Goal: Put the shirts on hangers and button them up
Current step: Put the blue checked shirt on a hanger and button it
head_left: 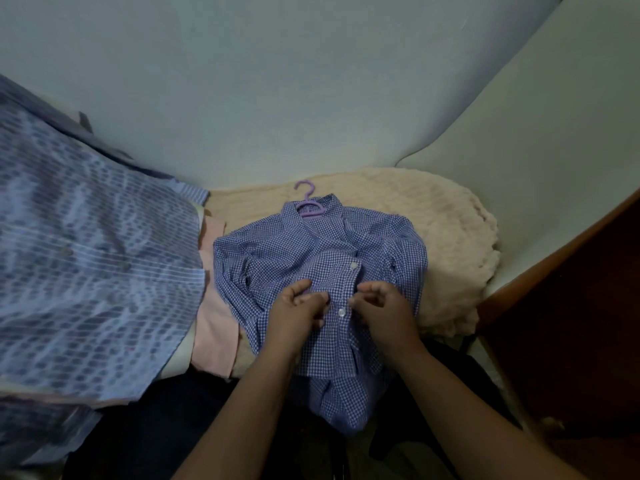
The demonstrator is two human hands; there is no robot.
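A: Hands?
B: The left hand (300, 308) and right hand (382, 306) pinch the placket of the blue-and-white checked cotton shirt (311, 251), either side of a white button (342, 312).
A: Around it?
B: It lies on a purple plastic hanger (309, 206) over a cream fleecy blanket (446, 237); bare blanket to the right, a pink folded garment (213, 327) touching its left edge.

A blue-and-white gingham shirt (294, 251) was seen on a purple hanger (309, 206), over a cream fleece blanket (446, 237), beside blue striped shirts (93, 271) and pink cloth (213, 327).

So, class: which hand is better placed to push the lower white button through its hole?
Probably the right hand: its fingertips pinch the placket beside the lower white button, while the left hand holds the opposite edge.
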